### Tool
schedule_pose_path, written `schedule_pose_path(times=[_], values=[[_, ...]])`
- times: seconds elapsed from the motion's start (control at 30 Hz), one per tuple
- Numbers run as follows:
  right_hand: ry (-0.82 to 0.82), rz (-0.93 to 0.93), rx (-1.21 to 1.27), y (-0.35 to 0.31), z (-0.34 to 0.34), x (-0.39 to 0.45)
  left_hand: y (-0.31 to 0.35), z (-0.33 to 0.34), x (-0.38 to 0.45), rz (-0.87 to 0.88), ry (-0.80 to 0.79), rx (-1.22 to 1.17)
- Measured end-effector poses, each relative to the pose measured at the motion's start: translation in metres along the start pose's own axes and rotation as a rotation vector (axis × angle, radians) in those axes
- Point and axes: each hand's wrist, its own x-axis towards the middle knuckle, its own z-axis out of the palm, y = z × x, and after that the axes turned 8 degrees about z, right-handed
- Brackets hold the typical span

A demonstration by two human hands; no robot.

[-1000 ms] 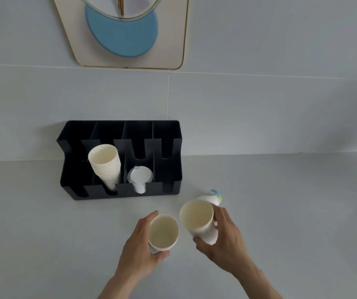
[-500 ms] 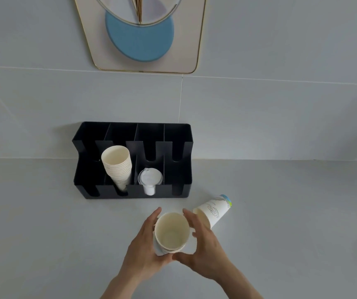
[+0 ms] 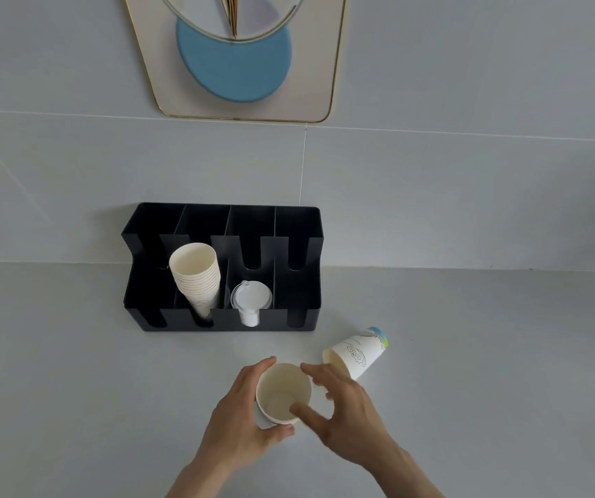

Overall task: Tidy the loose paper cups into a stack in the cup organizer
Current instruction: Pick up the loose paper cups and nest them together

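Observation:
Two nested white paper cups (image 3: 281, 391) stand upright on the counter in front of me. My left hand (image 3: 242, 422) is wrapped around their left side. My right hand (image 3: 342, 415) rests against their right side with its fingers spread and slightly blurred. Just right of my hands another paper cup (image 3: 359, 352) with a printed pattern lies on its side, mouth toward me. Behind, the black cup organizer (image 3: 299, 310) stands against the wall. A leaning stack of several paper cups (image 3: 197, 278) fills its second slot from the left.
A white lid stack (image 3: 249, 300) sits in the organizer's third slot. The organizer's other slots hold nothing that I can see. A framed decoration (image 3: 238, 59) hangs on the tiled wall above. Grey counter (image 3: 73, 389) spreads to both sides.
My right hand brought its cup to the left and set it inside the cup in my left hand; the two are now nested. The printed cup stayed lying on the counter.

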Motion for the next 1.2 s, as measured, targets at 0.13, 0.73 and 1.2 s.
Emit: schedule_pose_path(times=[0.13, 0.73, 1.2], values=[[0.209, 0.106, -0.067, 0.027, -0.019, 0.018, 0.002, 0.002, 0.000, -0.016, 0.028, -0.010], [0.115, -0.035, -0.620, 0.098, -0.012, 0.054, 0.010, 0.014, -0.005, -0.087, 0.097, 0.010], [0.183, 0.026, 0.384, -0.004, -0.063, 0.036, 0.011, 0.020, -0.005, -0.117, 0.136, -0.001]])
